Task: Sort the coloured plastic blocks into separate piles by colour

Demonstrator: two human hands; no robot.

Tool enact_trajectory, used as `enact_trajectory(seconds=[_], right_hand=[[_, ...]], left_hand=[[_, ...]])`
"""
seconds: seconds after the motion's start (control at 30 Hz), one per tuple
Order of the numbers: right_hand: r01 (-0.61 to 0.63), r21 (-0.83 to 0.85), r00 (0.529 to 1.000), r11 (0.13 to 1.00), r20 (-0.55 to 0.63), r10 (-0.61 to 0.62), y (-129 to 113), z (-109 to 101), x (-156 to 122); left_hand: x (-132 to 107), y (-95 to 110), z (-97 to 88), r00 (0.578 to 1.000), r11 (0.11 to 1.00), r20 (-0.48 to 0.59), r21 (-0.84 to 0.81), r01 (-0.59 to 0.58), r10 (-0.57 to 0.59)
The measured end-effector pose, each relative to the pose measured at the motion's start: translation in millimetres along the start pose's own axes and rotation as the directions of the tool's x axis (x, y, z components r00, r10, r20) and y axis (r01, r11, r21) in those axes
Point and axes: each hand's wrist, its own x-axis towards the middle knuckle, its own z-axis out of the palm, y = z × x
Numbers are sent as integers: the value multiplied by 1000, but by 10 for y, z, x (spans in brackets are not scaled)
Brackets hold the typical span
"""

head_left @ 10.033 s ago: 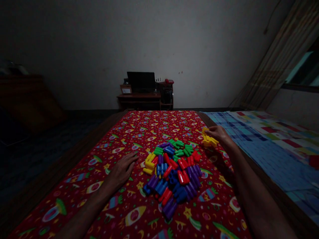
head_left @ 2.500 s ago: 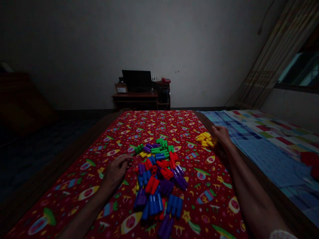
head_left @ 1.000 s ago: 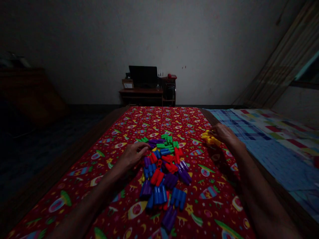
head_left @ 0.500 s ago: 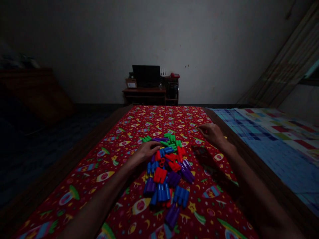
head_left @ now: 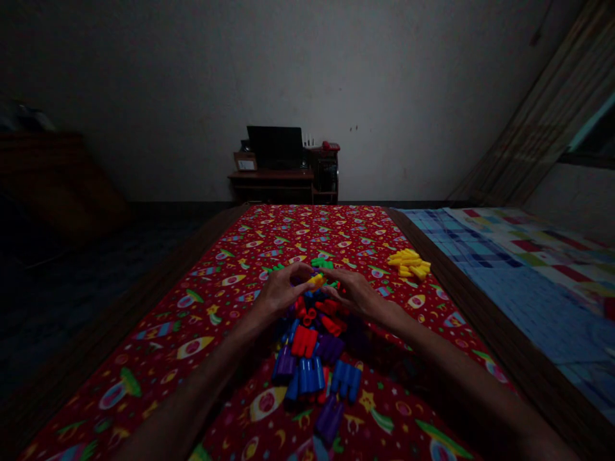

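Note:
A yellow toy building block (head_left: 316,281) is pinched between the thumb and fingers of my left hand (head_left: 281,288), above the pile's far part. My right hand (head_left: 355,293) meets it from the other side, thumb and forefinger apart, fingertips at or near the block; contact is unclear. Beneath both hands lies a mixed pile of tube-shaped plastic blocks: red blocks (head_left: 304,342), blue blocks (head_left: 346,380), purple blocks (head_left: 329,417) and green blocks (head_left: 321,263). My hands hide part of the pile. Several yellow blocks (head_left: 408,263) form a separate heap at the right.
A red cloth with rocket prints (head_left: 211,333) covers the table, which has a dark brown edge (head_left: 446,288). Right of it lies bedding in blue checks (head_left: 480,256). A desk (head_left: 273,176) with a monitor (head_left: 275,147) stands against the far wall.
My right hand has moved left from the yellow heap, uncovering it, to meet my left hand over the pile. A yellow block now shows in my left hand, and the view has shifted slightly.

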Motion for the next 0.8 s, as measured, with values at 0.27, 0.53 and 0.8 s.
enact_trajectory(seconds=[0.27,0.53,0.8], right_hand=[[-202,-91,970,975,119,212,164,-486,83],[-589,-533,643,607,145,752,955,-1310,-254],[-625,-694,558,356,-79,826,959,-1316,-321]], left_hand=[[-55,177,-62,995,999,103,42,-13,9],[-301,-150,-772,954,944,230,309,117,-194],[-618,-440,-868,856,946,434,274,172,-281]])
